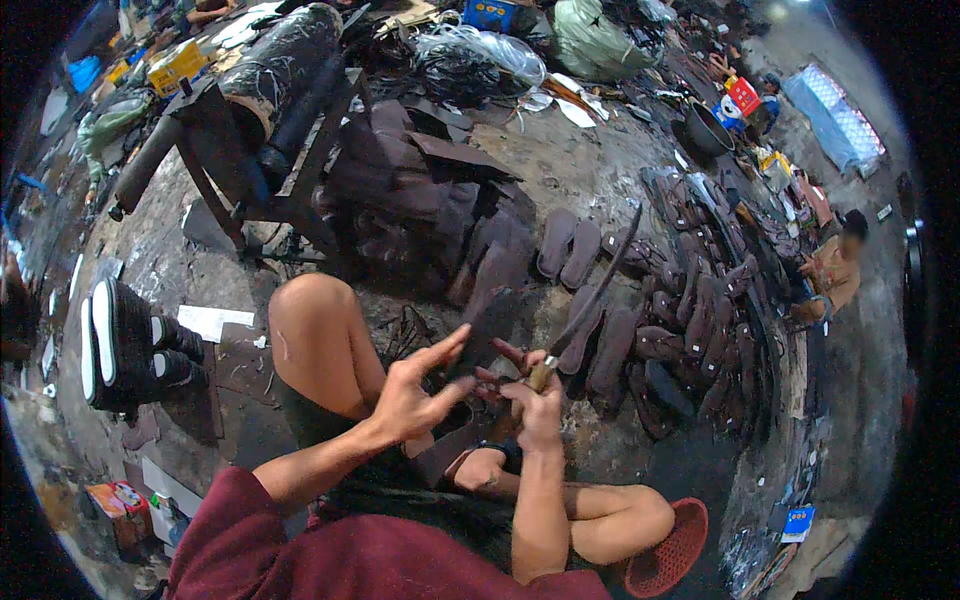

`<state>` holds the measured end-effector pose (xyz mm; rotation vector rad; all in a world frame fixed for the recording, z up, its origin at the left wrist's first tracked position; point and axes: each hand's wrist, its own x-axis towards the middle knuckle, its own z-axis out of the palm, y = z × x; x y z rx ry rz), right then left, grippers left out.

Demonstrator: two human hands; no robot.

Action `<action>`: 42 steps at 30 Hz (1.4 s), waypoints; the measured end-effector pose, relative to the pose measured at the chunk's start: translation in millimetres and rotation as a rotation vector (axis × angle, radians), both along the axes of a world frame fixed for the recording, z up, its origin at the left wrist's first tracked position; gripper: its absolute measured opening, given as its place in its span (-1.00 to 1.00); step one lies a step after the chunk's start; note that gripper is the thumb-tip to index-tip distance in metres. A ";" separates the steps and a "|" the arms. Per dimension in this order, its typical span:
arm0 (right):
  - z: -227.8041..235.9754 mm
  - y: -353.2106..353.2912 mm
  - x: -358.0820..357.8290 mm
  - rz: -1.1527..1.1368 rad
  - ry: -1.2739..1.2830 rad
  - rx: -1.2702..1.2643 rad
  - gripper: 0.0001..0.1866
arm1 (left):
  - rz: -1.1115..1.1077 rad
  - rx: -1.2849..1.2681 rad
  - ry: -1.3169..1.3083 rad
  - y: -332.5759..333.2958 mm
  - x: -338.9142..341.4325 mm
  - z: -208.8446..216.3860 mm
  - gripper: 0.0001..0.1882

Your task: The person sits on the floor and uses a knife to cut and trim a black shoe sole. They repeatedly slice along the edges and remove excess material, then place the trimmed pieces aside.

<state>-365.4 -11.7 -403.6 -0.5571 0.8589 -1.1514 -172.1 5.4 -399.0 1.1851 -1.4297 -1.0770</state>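
My right hand (pixel 537 408) is closed round the light-coloured handle of a knife (pixel 598 292). Its long, dark, curved blade points up and away to the right. My left hand (pixel 415 395) has its thumb and fingers at either side of a dark sandal (pixel 488 328), gripping it by the edge. Reddish-brown strap-like pieces show between the sandal and my right fingers, and the sandal's outline is blurred. Just beyond the blade lie a pair of brown soles (pixel 568 247). More soles (pixel 612 350) rest on the floor to the right of my right hand.
Many brown sandals (pixel 690 310) cover the floor at right. A metal frame with a roller (pixel 255 150) stands far left, beside a heap of dark sheets (pixel 400 200). Black shoes (pixel 125 345) are at left. A red mesh basket (pixel 668 550) touches my knee. Another person (pixel 835 270) sits far right.
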 end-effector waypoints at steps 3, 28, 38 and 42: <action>4.3 0.0 -38.1 -0.264 0.613 -0.152 -0.68 | -0.109 0.043 0.067 -9.4 27.2 31.9 -0.53; -14.0 142.0 -27.9 0.004 1.129 -0.534 -0.62 | 0.530 0.368 0.591 -21.0 20.9 42.1 -0.04; -7.7 184.4 -44.8 0.076 1.217 -0.456 -0.65 | 0.578 0.393 0.643 4.1 3.4 62.9 0.00; -22.7 172.3 -23.3 0.064 1.249 -0.514 -0.62 | 0.593 0.390 0.624 18.7 -1.7 59.4 0.03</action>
